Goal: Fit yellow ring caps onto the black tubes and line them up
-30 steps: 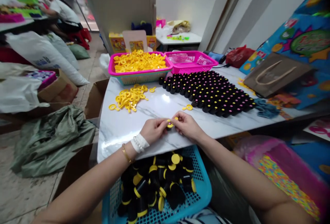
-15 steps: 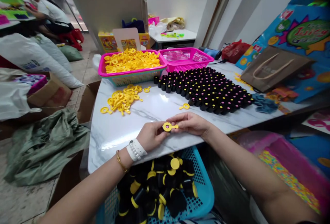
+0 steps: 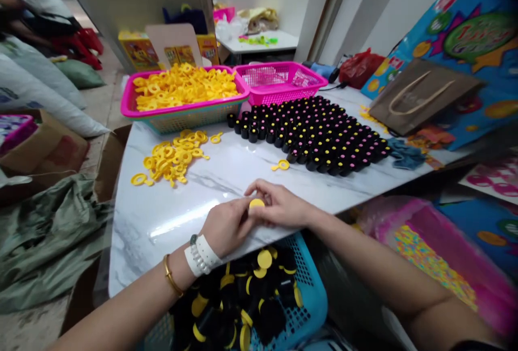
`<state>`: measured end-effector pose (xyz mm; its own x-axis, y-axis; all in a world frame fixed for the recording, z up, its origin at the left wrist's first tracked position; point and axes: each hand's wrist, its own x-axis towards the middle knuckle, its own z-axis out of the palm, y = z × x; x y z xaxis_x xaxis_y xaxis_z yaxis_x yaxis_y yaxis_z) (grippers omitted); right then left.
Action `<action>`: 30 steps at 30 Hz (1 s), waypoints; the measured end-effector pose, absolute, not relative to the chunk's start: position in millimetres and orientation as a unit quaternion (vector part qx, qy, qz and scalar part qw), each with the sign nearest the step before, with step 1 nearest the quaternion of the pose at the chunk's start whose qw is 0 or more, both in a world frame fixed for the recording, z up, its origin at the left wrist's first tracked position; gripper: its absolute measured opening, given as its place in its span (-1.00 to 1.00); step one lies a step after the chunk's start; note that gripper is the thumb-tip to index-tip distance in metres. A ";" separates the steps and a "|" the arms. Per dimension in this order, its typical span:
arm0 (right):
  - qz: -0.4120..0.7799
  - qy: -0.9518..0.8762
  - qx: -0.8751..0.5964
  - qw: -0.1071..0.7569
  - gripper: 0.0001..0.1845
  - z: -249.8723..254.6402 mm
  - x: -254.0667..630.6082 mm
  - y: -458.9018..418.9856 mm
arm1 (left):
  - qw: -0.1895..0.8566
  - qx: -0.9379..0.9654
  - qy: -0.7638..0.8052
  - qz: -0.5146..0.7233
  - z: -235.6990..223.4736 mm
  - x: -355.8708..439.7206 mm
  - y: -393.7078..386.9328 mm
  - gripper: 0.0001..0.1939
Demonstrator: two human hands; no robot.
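My left hand [image 3: 227, 226] and my right hand [image 3: 281, 205] meet above the front edge of the marble-patterned table [image 3: 182, 243]. Between their closed fingers is a small piece with a round yellow face [image 3: 256, 204]; the fingers hide the rest of it. Below sits a blue basket [image 3: 313, 291] of black cylinders with yellow ends [image 3: 264, 259]. One loose yellow ring with a tab [image 3: 282, 165] lies beyond my hands. Rows of black cylinders [image 3: 315, 135] with pink or yellow centres stand behind it. A pile of yellow rings [image 3: 174, 157] lies at the left.
A pink basket [image 3: 127, 100] heaped with yellow rings stands at the back left, beside another pink basket [image 3: 283, 92]. A brown paper bag [image 3: 424, 103] leans at the right. An open cardboard box [image 3: 107, 165] and sacks flank the table's left side.
The held piece has turned: its ring with a pink centre and tab faced up before, and a plain yellow face shows now. My right fingers have closed around it. The view has shifted.
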<state>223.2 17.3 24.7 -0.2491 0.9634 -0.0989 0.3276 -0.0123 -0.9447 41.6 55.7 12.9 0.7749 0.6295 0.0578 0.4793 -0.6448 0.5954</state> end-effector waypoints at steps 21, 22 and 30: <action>-0.038 -0.723 -0.638 0.260 -0.71 29.2 252.0 -26.5 | 0.172 0.910 0.357 0.123 17.6 148.5 122.4 -0.86; -0.066 -0.706 -0.662 0.243 -0.68 28.1 257.0 -13.3 | 0.178 0.911 0.351 0.122 19.4 144.2 120.3 -0.87; -0.016 -0.723 -0.639 0.261 -0.82 -2.3 257.2 27.0 | 0.250 0.895 0.334 0.160 33.0 111.9 151.5 -0.90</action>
<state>257.2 27.0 -2.3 -0.0465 0.9158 0.3989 0.9330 0.1825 -0.3103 111.9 151.5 33.0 0.7253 0.6779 0.1198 0.5176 -0.6517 0.5544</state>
